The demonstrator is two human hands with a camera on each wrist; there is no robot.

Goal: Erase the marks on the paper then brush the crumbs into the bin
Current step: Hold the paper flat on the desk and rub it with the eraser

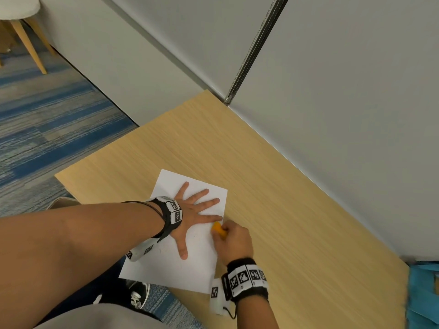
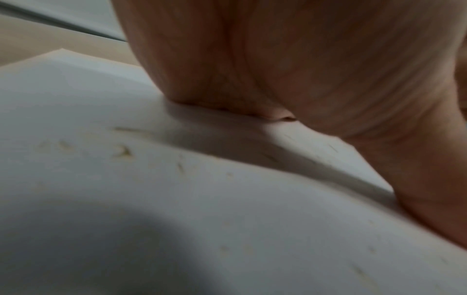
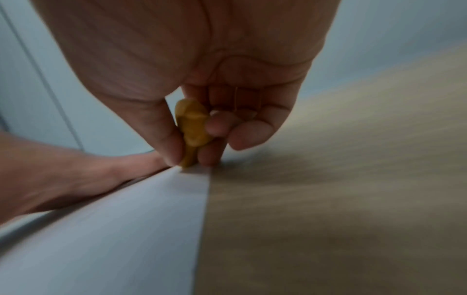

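Observation:
A white sheet of paper (image 1: 171,264) lies near the front edge of the wooden table (image 1: 285,198). My left hand (image 1: 197,213) lies flat on the paper with its fingers spread, holding it down. My right hand (image 1: 231,238) pinches an orange eraser (image 1: 219,229) between thumb and fingers, with its tip pressed on the paper's right edge just below the left index finger. In the right wrist view the eraser (image 3: 192,127) touches the paper (image 3: 113,229) near its edge. Small yellowish crumbs (image 2: 123,152) and faint pencil marks lie scattered on the paper (image 2: 227,229) in the left wrist view.
Grey wall panels (image 1: 332,103) run along the table's far side. Something blue (image 1: 422,293) sits at the table's right end, partly cut off. Blue patterned carpet (image 1: 47,127) and a chair leg (image 1: 28,41) lie to the left. My shoe (image 1: 137,295) shows below the table edge.

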